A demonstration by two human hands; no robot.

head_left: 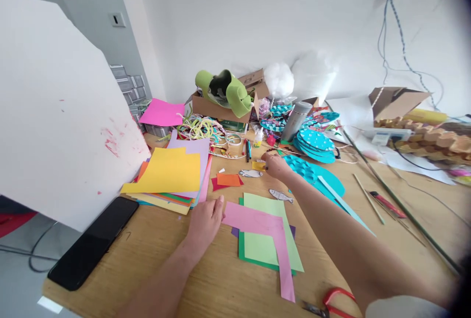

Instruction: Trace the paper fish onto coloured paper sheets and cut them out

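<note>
My left hand point(207, 220) is closed, its curled fingers touching the left end of an L-shaped pink paper point(253, 218). Whether they grip the paper is hidden. Under the pink piece lie a light green sheet point(257, 248) and a darker green sheet point(242, 249). Farther off, my right hand point(275, 166) reaches down with bent fingers at a small yellow paper piece point(258, 166). What lies between those fingers is too small to make out. Two paper fish cutouts are close by, one fish point(250, 173) left of the hand and another fish point(281, 196) nearer me.
Coloured paper point(169, 171) is stacked at left behind a black phone point(93, 242). Red-handled scissors point(333, 303) lie at the front edge. A steel flask point(296, 120), a glue bottle point(258, 138) and blue paper discs point(314, 145) stand or lie behind. Sticks point(401, 205) cross the right side.
</note>
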